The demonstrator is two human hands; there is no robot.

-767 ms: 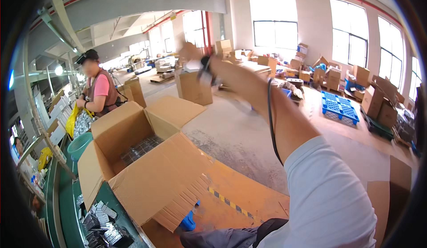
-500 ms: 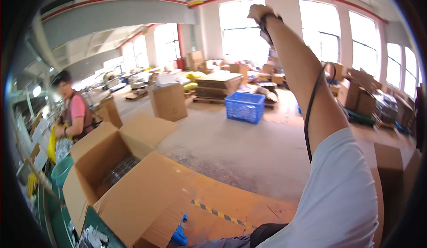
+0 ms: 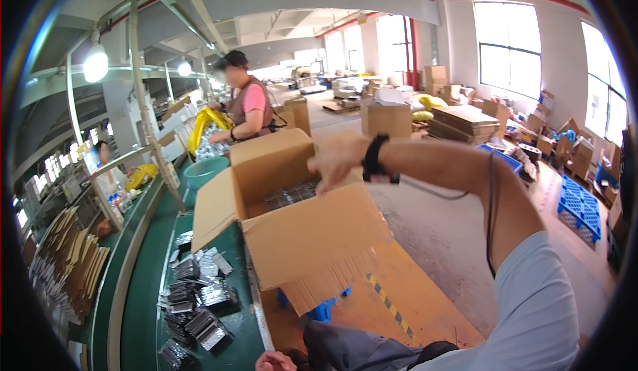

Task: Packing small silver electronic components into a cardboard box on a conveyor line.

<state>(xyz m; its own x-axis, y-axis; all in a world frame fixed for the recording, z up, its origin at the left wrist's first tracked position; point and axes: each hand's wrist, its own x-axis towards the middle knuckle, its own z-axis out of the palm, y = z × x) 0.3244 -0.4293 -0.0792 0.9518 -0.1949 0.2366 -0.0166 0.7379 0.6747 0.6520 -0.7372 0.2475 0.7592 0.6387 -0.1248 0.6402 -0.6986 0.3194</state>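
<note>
My right hand (image 3: 335, 163), blurred, with a black band at the wrist, hangs over an open cardboard box (image 3: 309, 228), its fingers apart and pointing down, holding nothing I can see. Inside the box lie dark, gridded pieces (image 3: 282, 199), partly hidden by the front flap. My left hand (image 3: 276, 362) barely shows at the bottom edge, fingers curled; whatever it holds is hidden. Left of the box, several metallic parts (image 3: 206, 331) are heaped on a green surface (image 3: 242, 314).
A co-worker (image 3: 246, 105) in a pink shirt handles a yellow bag (image 3: 201, 125) beside a teal basket (image 3: 203, 175). A green conveyor (image 3: 143, 284) runs along the left, by stacked cardboard (image 3: 73, 264). Right are stacked flattened boxes (image 3: 465, 122) and a blue pallet (image 3: 578, 208).
My right hand has swung down from high in the air to over the box. The view has turned left, bringing more of the conveyor in, and my left hand has appeared at the bottom.
</note>
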